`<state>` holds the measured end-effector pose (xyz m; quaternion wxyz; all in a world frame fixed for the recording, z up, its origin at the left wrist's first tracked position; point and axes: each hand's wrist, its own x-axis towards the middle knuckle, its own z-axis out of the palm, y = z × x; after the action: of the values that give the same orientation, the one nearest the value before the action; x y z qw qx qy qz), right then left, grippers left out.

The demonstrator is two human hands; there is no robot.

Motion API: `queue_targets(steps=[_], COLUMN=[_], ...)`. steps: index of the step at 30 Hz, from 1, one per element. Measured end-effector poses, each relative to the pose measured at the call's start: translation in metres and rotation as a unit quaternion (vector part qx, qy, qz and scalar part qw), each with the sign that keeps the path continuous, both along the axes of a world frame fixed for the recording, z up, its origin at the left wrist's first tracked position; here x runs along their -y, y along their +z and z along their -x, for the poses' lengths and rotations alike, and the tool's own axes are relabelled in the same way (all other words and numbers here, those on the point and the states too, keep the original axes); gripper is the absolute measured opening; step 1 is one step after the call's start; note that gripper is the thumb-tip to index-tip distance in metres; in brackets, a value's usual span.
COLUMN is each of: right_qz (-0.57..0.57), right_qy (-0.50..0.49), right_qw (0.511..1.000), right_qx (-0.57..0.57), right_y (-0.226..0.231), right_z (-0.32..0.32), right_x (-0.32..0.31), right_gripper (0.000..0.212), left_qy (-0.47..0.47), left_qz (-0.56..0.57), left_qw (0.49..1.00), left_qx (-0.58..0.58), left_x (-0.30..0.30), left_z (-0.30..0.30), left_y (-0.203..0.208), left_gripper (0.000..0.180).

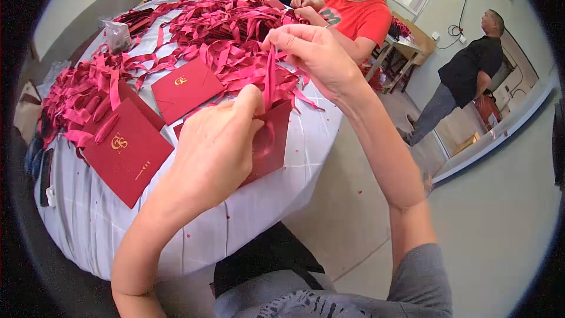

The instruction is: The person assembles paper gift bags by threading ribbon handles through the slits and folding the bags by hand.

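My right hand (318,59) is raised over the table edge, thumb and fingers pinching the upper end of a pink-red ribbon (270,79). The ribbon runs down to the top of a dark red paper bag (272,147). At that top edge my left hand (215,138) is closed, its fingers curled by the ribbon's lower end; the back of the hand hides part of the bag. Left of it lies another red paper bag (132,153) with gold print and a ribbon handle. Behind, a flat red bag (185,89) shows a gold emblem.
A large heap of ribboned red bags (229,20) covers the far table, with more ribbons (76,94) at left. White cloth (194,253) drapes the table. Across it sits a co-worker in a red shirt (359,15); a person in black (471,65) stands at right.
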<state>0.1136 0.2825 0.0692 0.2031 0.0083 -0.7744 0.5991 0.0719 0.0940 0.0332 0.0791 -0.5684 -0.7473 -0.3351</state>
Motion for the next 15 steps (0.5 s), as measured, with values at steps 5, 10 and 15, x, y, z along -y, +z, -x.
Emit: queue_targets(steps=[5, 10, 15], right_qz=[-0.05, -0.25, -0.221], right_qy=[-0.151, -0.343, -0.328], right_qw=[0.978, 0.879, 0.893], right_qx=[-0.137, -0.219, -0.214], right_y=[-0.01, -0.022, -0.029], right_z=[0.015, 0.032, 0.036], right_x=[-0.005, 0.0, -0.019], right_gripper=[0.023, 0.017, 0.02], left_qy=[-0.032, -0.031, -0.016], left_qz=[-0.014, 0.013, -0.05], left_qw=[0.999, 0.999, 0.998], left_qx=[0.008, -0.024, -0.031], left_x=[-0.001, -0.001, -0.008], left_z=[0.002, -0.005, -0.01], left_y=[0.001, 0.007, -0.004], left_gripper=[0.018, 0.031, 0.02])
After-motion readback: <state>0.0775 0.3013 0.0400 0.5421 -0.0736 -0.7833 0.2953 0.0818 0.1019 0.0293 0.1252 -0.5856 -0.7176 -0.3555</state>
